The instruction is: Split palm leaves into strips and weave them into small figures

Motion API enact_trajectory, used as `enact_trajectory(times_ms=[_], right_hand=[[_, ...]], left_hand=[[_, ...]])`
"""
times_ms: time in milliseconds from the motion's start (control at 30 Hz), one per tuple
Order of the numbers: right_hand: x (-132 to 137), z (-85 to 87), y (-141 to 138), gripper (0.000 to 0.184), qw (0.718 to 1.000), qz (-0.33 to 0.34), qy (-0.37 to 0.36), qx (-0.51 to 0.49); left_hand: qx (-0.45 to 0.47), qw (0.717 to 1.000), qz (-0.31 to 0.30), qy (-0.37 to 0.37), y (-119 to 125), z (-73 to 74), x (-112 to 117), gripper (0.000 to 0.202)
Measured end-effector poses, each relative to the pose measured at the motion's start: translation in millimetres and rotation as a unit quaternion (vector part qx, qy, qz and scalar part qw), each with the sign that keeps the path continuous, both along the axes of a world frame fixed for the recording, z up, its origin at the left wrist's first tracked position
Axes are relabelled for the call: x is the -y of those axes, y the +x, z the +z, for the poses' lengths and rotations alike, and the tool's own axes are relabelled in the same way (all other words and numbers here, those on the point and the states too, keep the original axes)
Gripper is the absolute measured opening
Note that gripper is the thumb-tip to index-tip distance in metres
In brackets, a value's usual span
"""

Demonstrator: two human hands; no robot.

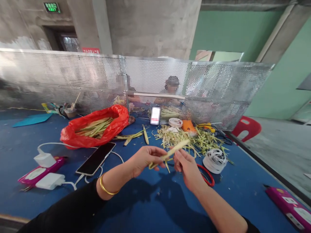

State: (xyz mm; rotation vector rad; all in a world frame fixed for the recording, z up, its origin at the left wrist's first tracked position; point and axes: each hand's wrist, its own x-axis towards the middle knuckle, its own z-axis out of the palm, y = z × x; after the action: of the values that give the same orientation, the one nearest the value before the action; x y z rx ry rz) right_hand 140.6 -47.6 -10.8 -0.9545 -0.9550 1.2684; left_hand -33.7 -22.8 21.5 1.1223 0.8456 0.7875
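Note:
Above the blue table (145, 207), both of my hands are around a pale yellow-green strip of dried plant leaf (178, 147). My left hand (147, 158) pinches its folded lower end, where a short loop and a loose tail hang down. The fingers of my right hand (186, 163) are closed against the strip's middle, and its free end points up to the right. Beside my right wrist lies a red loop-shaped handle (211, 179), partly hidden by the hand. Past my hands spreads a heap of leaf scraps (206, 140).
A red plastic bag (73, 129) holds long leaf strips. Left of me lie a phone (96, 158) and a purple power strip (54, 165) with cables. White cord (215, 161) sits at right. A perforated metal screen (155, 69) stands behind, with two people beyond it.

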Motion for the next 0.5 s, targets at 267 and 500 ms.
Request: enact_trajectory(times_ms=[267, 500], right_hand=[[1.0, -4.0, 3.3, 0.04, 0.997, -0.016, -0.069, -0.04], [11.8, -7.6, -7.7, 0.035, 0.991, 0.081, -0.062, 0.092]], left_hand=[[-0.219, 0.923, 0.225, 0.222, -28.2, -2.1, -49.7, 0.01], [-0.382, 0.755, 0.448, 0.288, -123.9, 22.5, -99.8, 0.02]])
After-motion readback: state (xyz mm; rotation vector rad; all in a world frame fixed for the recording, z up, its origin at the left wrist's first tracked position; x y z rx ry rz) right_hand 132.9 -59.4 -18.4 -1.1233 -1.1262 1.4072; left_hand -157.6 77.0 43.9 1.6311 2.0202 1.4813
